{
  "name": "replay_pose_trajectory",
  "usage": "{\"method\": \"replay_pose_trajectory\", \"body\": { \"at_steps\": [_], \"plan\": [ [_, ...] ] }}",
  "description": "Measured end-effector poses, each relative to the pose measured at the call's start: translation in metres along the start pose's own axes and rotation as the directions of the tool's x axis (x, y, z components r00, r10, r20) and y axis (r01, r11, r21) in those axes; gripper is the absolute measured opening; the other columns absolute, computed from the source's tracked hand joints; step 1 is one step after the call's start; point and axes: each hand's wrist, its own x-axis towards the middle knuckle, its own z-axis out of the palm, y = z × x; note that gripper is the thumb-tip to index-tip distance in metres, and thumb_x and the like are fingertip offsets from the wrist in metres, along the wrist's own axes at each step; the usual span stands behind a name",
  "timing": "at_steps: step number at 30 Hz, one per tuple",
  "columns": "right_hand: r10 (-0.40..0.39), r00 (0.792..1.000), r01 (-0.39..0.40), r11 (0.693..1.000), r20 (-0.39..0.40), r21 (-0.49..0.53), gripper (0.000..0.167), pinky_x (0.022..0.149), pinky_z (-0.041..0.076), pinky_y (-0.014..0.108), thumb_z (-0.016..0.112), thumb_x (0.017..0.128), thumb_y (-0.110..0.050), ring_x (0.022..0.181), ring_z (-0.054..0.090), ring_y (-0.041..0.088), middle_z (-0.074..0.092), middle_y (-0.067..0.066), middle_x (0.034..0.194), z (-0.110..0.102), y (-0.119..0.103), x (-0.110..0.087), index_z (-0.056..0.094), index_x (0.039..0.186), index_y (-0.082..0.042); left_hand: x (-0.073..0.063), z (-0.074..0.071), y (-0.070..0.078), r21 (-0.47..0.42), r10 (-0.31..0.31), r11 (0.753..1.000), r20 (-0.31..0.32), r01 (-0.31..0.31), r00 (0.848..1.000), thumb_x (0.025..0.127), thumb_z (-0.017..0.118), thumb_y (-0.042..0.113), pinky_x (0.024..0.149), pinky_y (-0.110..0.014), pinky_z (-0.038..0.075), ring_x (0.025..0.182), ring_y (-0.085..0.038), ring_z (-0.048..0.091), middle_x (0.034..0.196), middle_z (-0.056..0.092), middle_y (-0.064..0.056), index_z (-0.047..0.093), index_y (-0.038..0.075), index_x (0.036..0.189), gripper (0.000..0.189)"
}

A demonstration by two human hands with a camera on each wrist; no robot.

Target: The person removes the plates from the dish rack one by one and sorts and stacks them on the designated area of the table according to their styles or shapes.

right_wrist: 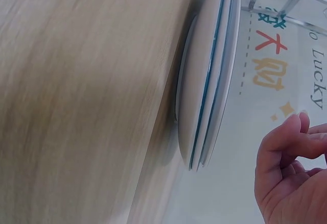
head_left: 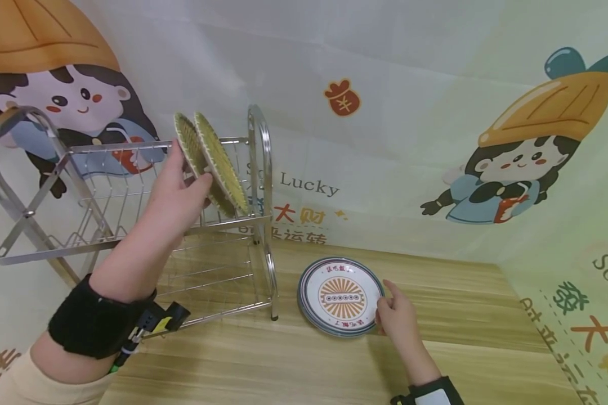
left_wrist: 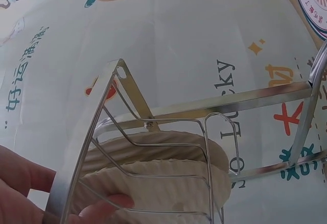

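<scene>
Item, two round woven mats, pale green-yellow with stitched rims: the left mat (head_left: 186,138) and the right mat (head_left: 223,163) stood on edge in the upper tier of a wire rack (head_left: 268,185), near its right end, both tilted with their tops toward the left in the head view; they stood just beside each other, and whether they touched could not be told. Item, left hand (head_left: 179,188): its fingers were narrowed on the left mat, thumb on one side and fingers on the other, with some fingertips hidden. Handling, by judgement: the mats were likely light, dry and grippy, stiff enough to stand yet with a little give, hardly breakable, though a stitched rim might have snagged on a wire; best held by a pinch across the rim, clear of the bars. Item, a stack of round plates (head_left: 342,298), white with dark blue-green rims and an orange sunburst, lay flat on the wood-grain table (head_left: 466,298), to the right of the rack; several rims showed from the side in the right wrist view. Handling, by judgement: smooth, rigid, heavier than the mats, perhaps slippery and apt to chip; best taken at the rim, fingertips beneath the overhang. Item, right hand (head_left: 397,315): beside the stack's right rim, index finger extended, the others loosely bent, gripping nothing; contact with the rim could not be confirmed. Item, a printed cloth (head_left: 415,140), hung behind the table.
</scene>
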Motion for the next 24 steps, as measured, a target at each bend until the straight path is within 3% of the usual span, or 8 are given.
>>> {"method": "replay_pose_trajectory", "body": {
  "at_steps": [8, 15, 21, 24],
  "plan": [
    [-0.004, 1.0, 0.004, 1.0, -0.016, -0.012, 0.052, 0.044, 0.053, 0.034, 0.043, 0.094, -0.008, 0.045, 0.044, 0.012, 0.05, 0.002, 0.057, -0.0003, -0.0005, -0.0007, 0.034, 0.144, -0.001, 0.0021, 0.0028, 0.0017, 0.035, -0.005, 0.999, -0.001, 0.006, 1.0, 0.101, 0.03, 0.011, 0.106, -0.049, 0.037, 0.141, -0.037, 0.022, 0.157, 0.005, -0.02, -0.022, 0.028, 0.148, 0.072],
    [-0.022, 1.0, 0.022, 1.0, -0.012, -0.014, 0.053, 0.041, 0.048, 0.026, 0.045, 0.093, -0.008, 0.044, 0.045, 0.012, 0.051, 0.002, 0.057, 0.0011, 0.0021, -0.0015, 0.034, 0.144, 0.001, 0.0037, 0.0057, 0.0025, 0.167, 0.013, 0.986, -0.02, -0.01, 1.0, 0.101, 0.027, 0.014, 0.107, -0.052, 0.034, 0.139, -0.037, 0.025, 0.157, 0.005, -0.019, -0.027, 0.022, 0.146, 0.071],
    [-0.027, 1.0, 0.027, 1.0, -0.01, -0.012, 0.052, 0.038, 0.042, 0.02, 0.045, 0.093, -0.008, 0.043, 0.044, 0.012, 0.05, 0.001, 0.055, 0.0015, 0.0031, -0.0032, 0.034, 0.143, 0.002, 0.0055, 0.0052, 0.0024, 0.312, 0.044, 0.95, -0.096, -0.012, 0.994, 0.101, 0.026, 0.014, 0.116, -0.051, 0.023, 0.142, -0.034, 0.017, 0.158, -0.006, -0.01, -0.032, 0.03, 0.142, 0.073],
    [-0.028, 1.0, 0.028, 1.0, -0.014, -0.014, 0.053, 0.037, 0.041, 0.02, 0.046, 0.093, -0.008, 0.042, 0.044, 0.012, 0.05, 0.001, 0.055, 0.0016, 0.0024, -0.0037, 0.034, 0.143, 0.002, 0.0052, 0.0051, 0.0034, 0.362, 0.075, 0.932, -0.11, -0.03, 0.991, 0.101, 0.026, 0.011, 0.116, -0.05, 0.021, 0.143, -0.032, 0.012, 0.158, -0.011, -0.006, -0.031, 0.029, 0.143, 0.073]
  ]
}}
